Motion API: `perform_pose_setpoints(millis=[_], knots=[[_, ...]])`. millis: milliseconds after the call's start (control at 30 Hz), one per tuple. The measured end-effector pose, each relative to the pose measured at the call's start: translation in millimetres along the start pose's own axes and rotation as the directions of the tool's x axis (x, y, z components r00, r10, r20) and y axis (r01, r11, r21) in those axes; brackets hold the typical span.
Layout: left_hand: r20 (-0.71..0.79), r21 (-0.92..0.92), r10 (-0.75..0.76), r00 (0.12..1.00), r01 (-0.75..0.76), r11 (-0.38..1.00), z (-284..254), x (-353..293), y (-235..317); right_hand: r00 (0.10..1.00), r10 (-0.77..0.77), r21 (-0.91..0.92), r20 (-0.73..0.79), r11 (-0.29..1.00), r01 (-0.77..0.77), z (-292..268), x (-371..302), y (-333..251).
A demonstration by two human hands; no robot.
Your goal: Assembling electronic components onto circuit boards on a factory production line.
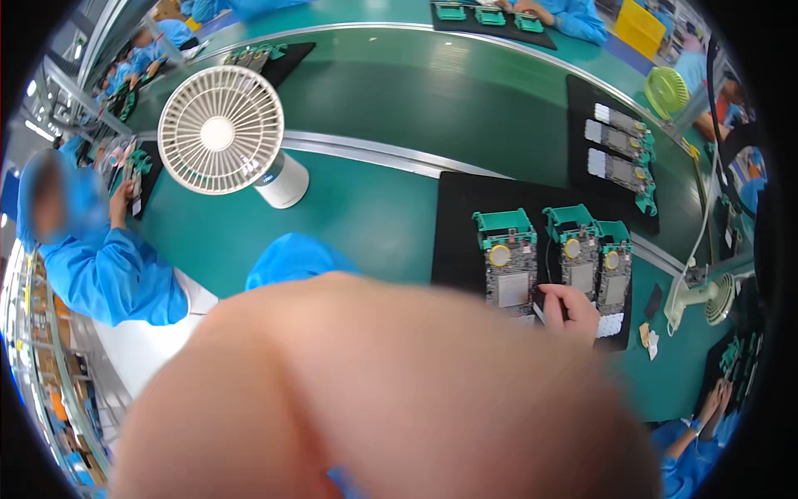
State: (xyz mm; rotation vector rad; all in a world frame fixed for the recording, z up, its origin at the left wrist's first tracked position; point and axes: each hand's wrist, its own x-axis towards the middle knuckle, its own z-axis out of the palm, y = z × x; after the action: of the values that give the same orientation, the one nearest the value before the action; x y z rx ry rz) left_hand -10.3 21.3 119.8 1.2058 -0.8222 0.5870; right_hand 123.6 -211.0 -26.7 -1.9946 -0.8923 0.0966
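Note:
My left hand [374, 399] is raised very close to the camera, a big blurred shape that fills the lower middle of the view; its fingers cannot be made out. A blue sleeve [291, 258] shows just behind it. My right hand [572, 309] rests at the near edge of a black mat [461, 224], fingers closed on a small dark piece [540, 298]. Three circuit boards in green holders stand on the mat: one on the left [509, 264], one in the middle [579, 258], one on the right [616, 273]. My right hand is just below the middle board.
A white round fan [220, 129] stands on the green table at the left. Behind it runs a green conveyor belt [432, 91] carrying another black mat [582, 100] with three boards. A small white fan [716, 298] is at the right. People in blue coats work around, one [108, 266] at the left.

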Motion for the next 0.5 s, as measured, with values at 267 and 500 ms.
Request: perform_pose_setpoints(millis=[267, 500], knots=[[0.006, -0.068, -0.021, 1.000, 0.022, 0.997, 19.5, -2.7, -6.2, 0.999, -0.014, -0.002, 0.030, 1.000, 0.014, -2.3, 5.7, -0.3], [0.050, -0.166, -0.007, 0.999, 0.015, 0.986, 11.4, 14.6, -14.8, 0.999, -0.036, -0.023, 0.019, 0.999, 0.036, -4.8, 3.3, -1.9]])
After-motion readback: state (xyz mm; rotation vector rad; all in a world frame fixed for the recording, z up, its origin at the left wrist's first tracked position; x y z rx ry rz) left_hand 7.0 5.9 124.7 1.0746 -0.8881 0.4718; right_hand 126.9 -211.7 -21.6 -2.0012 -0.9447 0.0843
